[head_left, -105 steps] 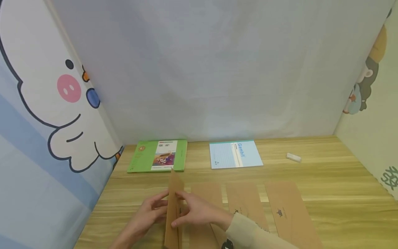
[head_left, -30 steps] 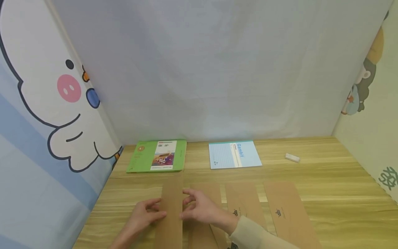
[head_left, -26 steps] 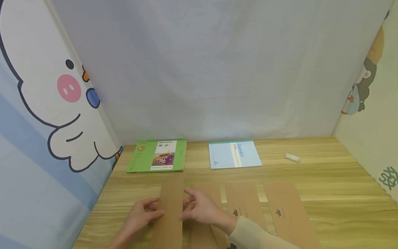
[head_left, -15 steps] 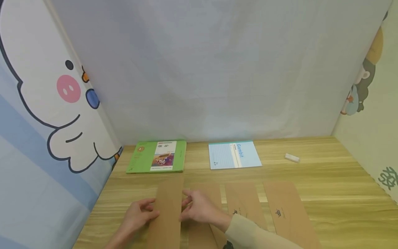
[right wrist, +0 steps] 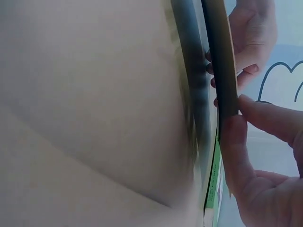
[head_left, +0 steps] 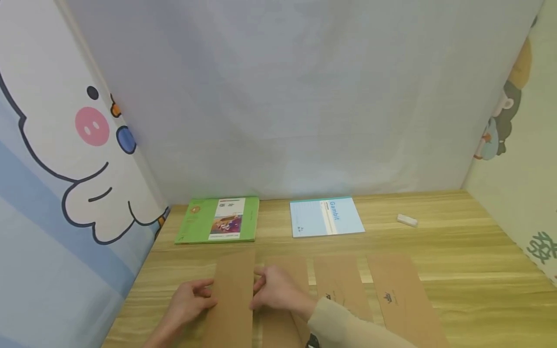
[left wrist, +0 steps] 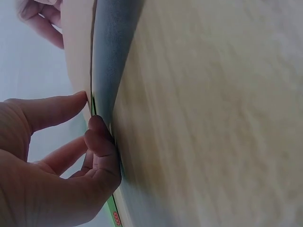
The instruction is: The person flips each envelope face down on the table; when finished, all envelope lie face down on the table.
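Observation:
A brown kraft-covered notebook with a plain face is held slightly raised at the front left of the table, its near end cut off by the frame. My left hand pinches its left edge, thumb on top and fingers beneath, as the left wrist view shows. My right hand pinches the opposite edge between thumb and fingers. Shade lies under the notebook in the right wrist view. To the right lie similar brown kraft-covered notebooks, some bearing a small dark crown mark; two overlap at an angle beneath my right hand.
A green book lies at the back left of the wooden table. A light blue Gambit notepad sits at the back middle, and a small white eraser farther right. A pale cloth hangs behind.
The held notebook stood on edge earlier; it has since tipped over to the left and lies flatter, its plain face up. Both hands have shifted their hold to its two long edges.

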The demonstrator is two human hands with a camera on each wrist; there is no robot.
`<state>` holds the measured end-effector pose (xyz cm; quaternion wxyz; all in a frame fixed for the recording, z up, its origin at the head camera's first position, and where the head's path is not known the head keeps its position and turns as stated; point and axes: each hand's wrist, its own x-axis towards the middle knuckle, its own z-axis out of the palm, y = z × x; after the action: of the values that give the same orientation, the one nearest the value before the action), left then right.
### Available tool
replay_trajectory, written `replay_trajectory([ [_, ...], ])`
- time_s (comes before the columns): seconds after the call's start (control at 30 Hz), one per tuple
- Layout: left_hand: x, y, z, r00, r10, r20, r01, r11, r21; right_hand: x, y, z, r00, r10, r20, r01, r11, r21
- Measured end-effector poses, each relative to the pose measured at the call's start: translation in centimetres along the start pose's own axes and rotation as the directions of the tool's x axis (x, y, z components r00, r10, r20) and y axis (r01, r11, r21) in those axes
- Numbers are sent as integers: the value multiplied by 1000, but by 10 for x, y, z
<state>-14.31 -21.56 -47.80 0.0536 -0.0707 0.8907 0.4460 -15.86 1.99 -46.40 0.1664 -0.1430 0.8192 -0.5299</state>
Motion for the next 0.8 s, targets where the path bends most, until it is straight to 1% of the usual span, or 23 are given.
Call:
replay_trajectory([
  [0.13, 1, -3, 0, 1000, 4, 3, -4, 1000, 28, 1, -1, 4, 1000, -10, -24, 8, 995, -96],
  [0.33, 2, -2, -2, 1000, 12, 19, -14, 995, 101, -2, -3, 5, 999, -28, -18, 23, 973, -228],
  [0.43, 2, -2, -2, 999, 21, 28, -25, 991, 129, -3, -3, 5, 1000, -23, -7, 20, 964, -266],
  [0.53, 1, -1, -2, 999, 42, 26, -45, 988, 147, -2, -1, 7, 1000, 5, -2, -5, 958, -285],
  [0.6, 1, -1, -2, 998, 54, 24, -57, 986, 157, -1, -1, 9, 1000, 23, -5, -23, 958, -286],
  [0.8, 0, 0, -3, 998, 67, 20, -69, 980, 189, 0, -3, 13, 999, 31, -24, -37, 944, -327],
])
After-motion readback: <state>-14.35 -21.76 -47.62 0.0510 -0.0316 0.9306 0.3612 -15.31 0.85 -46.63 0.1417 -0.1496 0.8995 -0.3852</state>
